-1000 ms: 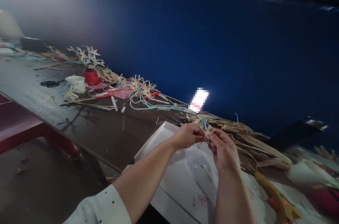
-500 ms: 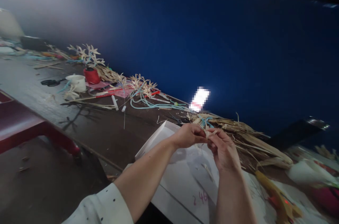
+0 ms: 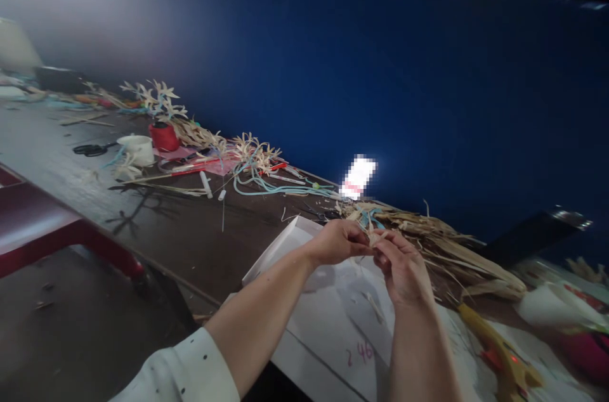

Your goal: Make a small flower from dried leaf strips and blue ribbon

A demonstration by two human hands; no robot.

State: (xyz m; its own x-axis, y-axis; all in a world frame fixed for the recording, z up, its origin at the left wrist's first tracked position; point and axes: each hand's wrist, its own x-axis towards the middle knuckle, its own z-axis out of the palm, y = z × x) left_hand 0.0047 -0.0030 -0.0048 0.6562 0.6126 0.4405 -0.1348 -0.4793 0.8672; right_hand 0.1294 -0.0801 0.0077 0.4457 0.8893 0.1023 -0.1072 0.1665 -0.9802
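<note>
Over the white box lid [image 3: 271,256], my left hand [image 3: 335,242] and my right hand [image 3: 404,265] meet with their fingertips pinched together. Between them is a small piece of pale dried husk [image 3: 372,234], mostly covered by the fingers. Both hands are closed on it. Just behind the fingers, light blue cord [image 3: 370,218] shows beside a heap of dried husks [image 3: 442,231]. A few small scraps [image 3: 374,307] lie on the white surface below my hands, near handwritten pink figures.
A yellow glue gun [image 3: 499,351] with a red light lies at the lower right, near a white roll [image 3: 552,307]. Along the wall are husk flowers [image 3: 254,151], a red thread spool [image 3: 164,137], a white cup [image 3: 137,149] and black scissors [image 3: 92,148]. A dark red stool [image 3: 42,224] stands left.
My right fingers have shifted very slightly around the husk piece. Both hands otherwise stay in the same place, and the things on the table have not moved.
</note>
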